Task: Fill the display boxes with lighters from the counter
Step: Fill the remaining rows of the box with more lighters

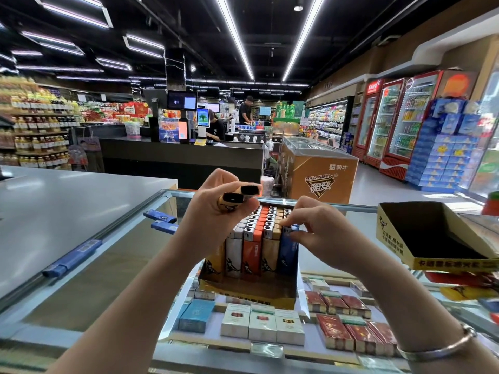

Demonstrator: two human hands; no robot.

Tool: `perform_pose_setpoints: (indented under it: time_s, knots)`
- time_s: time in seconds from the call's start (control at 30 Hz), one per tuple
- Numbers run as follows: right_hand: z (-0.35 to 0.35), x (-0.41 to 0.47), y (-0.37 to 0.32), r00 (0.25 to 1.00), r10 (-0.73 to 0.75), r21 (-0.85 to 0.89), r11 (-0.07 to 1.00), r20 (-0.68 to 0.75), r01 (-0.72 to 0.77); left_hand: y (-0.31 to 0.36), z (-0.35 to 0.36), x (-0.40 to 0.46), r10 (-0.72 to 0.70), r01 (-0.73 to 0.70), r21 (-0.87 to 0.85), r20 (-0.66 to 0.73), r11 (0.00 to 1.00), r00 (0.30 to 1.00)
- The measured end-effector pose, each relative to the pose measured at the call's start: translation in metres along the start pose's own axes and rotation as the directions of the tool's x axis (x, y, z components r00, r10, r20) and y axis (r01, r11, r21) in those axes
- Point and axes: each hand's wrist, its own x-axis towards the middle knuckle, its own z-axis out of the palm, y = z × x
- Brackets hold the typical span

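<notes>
While I look down from my head camera, I see one display box [247, 294] sitting on the glass counter [113, 268] right in front of me. It is almost full. Rows of lighters stand up in it, yellow, white, orange, tan and blue.

My left hand [216, 211] is curled round two yellow lighters [237, 197]. I hold them just above the left side of the box. They are not in the box yet.

My right hand [313, 225] pinches the top of a blue lighter [287, 252] in the right front corner of the box. It looks nearly pushed in, level with the others.

So I think this box is close to done. It needs the two lighters in my left hand, if there is room for them.

More work is left after that. Two loose blue lighters [162, 221] lie on the counter to the left, well apart from the box. A second display box [399, 238] sits on the right, and it looks bare inside. I think that one has not been started. Some red and yellow things lie under its edge, but I cannot tell if they are lighters.
</notes>
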Motion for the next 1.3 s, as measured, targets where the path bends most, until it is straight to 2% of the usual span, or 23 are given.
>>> perform_pose_setpoints:
  time_s: [0.13,0.37,0.57,0.7,0.8,0.93,1.07,1.17,1.3]
  knots:
    - [-0.001,-0.001,0.003,0.999,0.040,-0.017,0.999,-0.016,-0.040,0.007,-0.005,0.003,-0.065,0.062,-0.067,-0.056,0.996,0.996]
    - [0.001,0.000,0.004,0.996,0.073,0.041,0.997,-0.057,-0.071,0.008,-0.005,0.003,-0.163,0.150,-0.158,-0.074,0.976,0.984]
    - [-0.001,0.000,0.007,0.996,0.085,0.080,0.993,-0.041,-0.082,0.005,-0.004,0.004,-0.196,0.161,-0.211,-0.158,0.964,0.968]
    - [-0.001,-0.001,0.004,0.982,0.053,0.139,0.990,-0.180,-0.028,0.006,-0.008,0.003,-0.186,0.145,-0.206,-0.201,0.968,0.962]
    - [0.000,-0.002,-0.004,0.961,0.013,0.227,0.973,-0.277,0.052,0.009,-0.008,0.003,-0.208,0.159,-0.249,-0.186,0.955,0.960]
    - [0.010,-0.002,-0.013,0.967,0.006,0.325,0.942,-0.256,0.080,0.011,-0.006,0.002,-0.197,0.161,-0.266,-0.112,0.950,0.974]
    - [0.012,-0.003,-0.018,0.969,-0.077,0.348,0.924,-0.233,0.157,0.015,-0.001,0.001,-0.154,0.139,-0.268,-0.035,0.953,0.987]
    - [0.012,-0.004,-0.021,0.960,-0.165,0.294,0.928,-0.225,0.228,0.015,0.000,0.000,-0.148,0.139,-0.305,-0.006,0.942,0.989]
    - [0.012,-0.005,-0.025,0.948,-0.155,0.336,0.908,-0.279,0.248,0.014,-0.001,0.000,-0.139,0.135,-0.374,0.016,0.918,0.990]
